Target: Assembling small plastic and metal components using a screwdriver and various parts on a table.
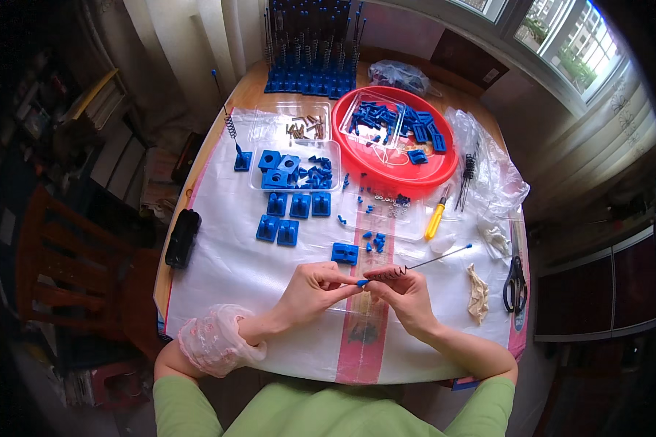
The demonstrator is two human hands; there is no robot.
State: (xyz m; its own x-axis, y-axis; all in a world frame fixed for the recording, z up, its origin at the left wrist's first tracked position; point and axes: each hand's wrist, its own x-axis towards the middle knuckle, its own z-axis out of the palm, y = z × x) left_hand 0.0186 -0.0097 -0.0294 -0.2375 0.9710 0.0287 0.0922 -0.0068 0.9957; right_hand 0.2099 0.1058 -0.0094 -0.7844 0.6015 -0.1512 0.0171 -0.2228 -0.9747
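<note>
Near the front middle of the table my two hands meet. My left hand point(310, 293) pinches a small blue plastic piece point(361, 282) between thumb and fingertips. My right hand point(407, 300) is closed on a dark coiled spring rod point(437, 258), which slants up to the right and ends in a blue tip. The rod's lower end meets the blue piece; my fingers hide how they join. Just beyond my left fingers lies a blue square base point(345, 253). Several small blue pieces point(376, 242) are scattered past my right hand.
A red round tray point(342, 156) of blue parts stands at the back. Clear boxes hold blue pieces point(317, 173) and brass-coloured pins point(305, 129). Blue bases point(277, 205) sit in rows; assembled spring stands point(306, 79) are behind. At right lie a yellow-handled screwdriver point(435, 220) and scissors point(515, 285).
</note>
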